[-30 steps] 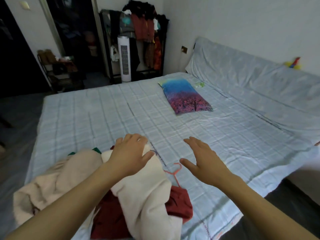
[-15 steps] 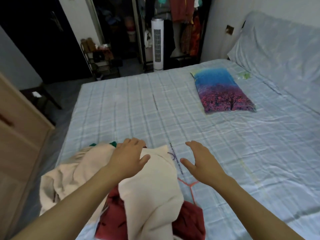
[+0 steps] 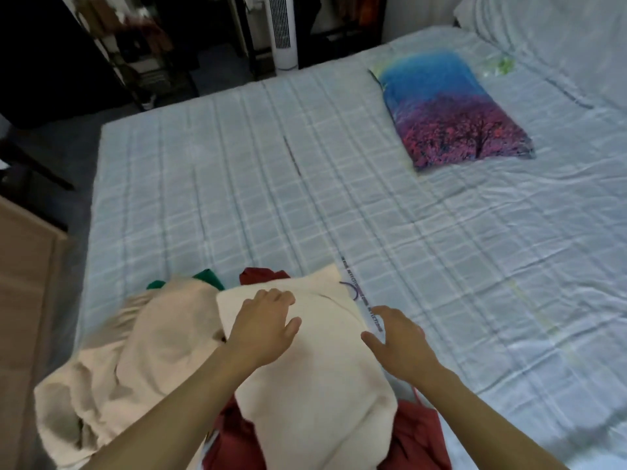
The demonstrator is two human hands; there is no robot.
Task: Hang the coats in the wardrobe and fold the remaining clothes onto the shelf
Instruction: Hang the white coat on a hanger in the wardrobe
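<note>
Pile of clothes sitting at the near-left edge of the bed (image 3: 237, 184), which is wearing a pale blue checked sheet. On top a cream fleece garment (image 3: 315, 374) is lying, running from the pile's far edge back toward the camera. Beside it on the left a beige coat (image 3: 135, 351) is bunching up in folds and hanging toward the bed's left edge. Under both a dark red garment (image 3: 417, 435) is showing at the near right, and also peeking out at the pile's far edge. A green garment (image 3: 207, 278) is poking out at the far edge, mostly hidden under the beige coat.

Left hand (image 3: 263, 325) is resting palm down on the cream fleece garment near its far end, fingers spread and fairly straight, grip open, nothing pinched. Right hand (image 3: 398, 340) is hovering at the fleece's right edge, fingers relaxed, thumb out toward the fleece, grip open; cannot tell whether it is touching the fabric.

A blue-and-pink printed pillow (image 3: 451, 113) is lying well apart on the far right of the bed. A white tower fan (image 3: 283, 32) is standing beyond the bed. A wooden cabinet (image 3: 23, 300) is showing at the left edge.
</note>
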